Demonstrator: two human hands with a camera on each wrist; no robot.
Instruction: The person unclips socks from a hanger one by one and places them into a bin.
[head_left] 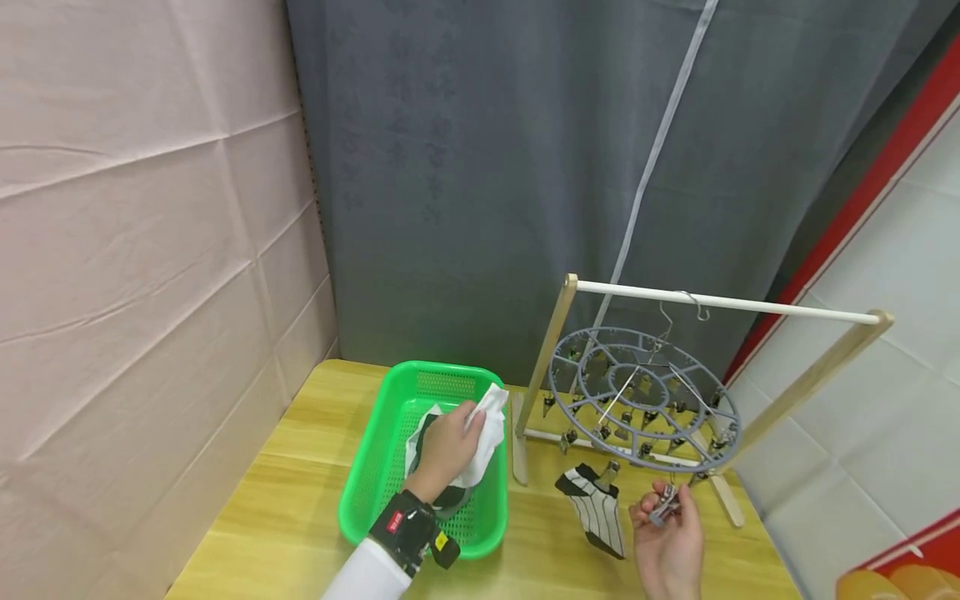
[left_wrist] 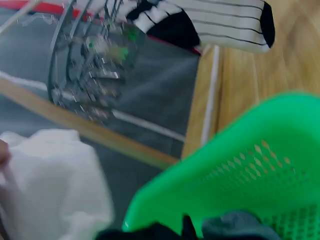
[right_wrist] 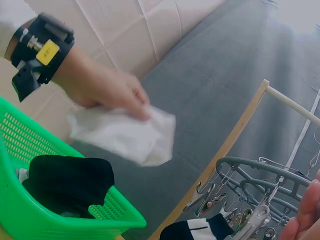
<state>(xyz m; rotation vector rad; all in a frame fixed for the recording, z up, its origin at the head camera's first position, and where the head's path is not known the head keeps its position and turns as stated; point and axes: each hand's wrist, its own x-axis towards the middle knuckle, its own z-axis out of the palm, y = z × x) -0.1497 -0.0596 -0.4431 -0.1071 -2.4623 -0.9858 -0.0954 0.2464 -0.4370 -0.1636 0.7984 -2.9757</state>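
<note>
My left hand [head_left: 447,446] pinches a white cloth [head_left: 491,421] above the green basket [head_left: 348,500]. In the right wrist view the white cloth [right_wrist: 125,132] hangs flat and creased from the left hand [right_wrist: 107,90]. Dark and white fabric [right_wrist: 70,185] lies in the basket. On the right, my right hand [head_left: 670,533] holds a metal clip [head_left: 663,504] under the rim of the round grey drying hanger [head_left: 558,383]. Left of that hand, a white sock with black stripes [head_left: 600,517] hangs from another clip [head_left: 609,475].
A wooden rack with a white top bar [head_left: 720,301] carries the hanger, with several clips dangling below. The rack and basket stand on a wooden table [head_left: 262,517]. Behind is a grey curtain [head_left: 465,183]; orange round things [head_left: 870,586] sit at the lower right corner.
</note>
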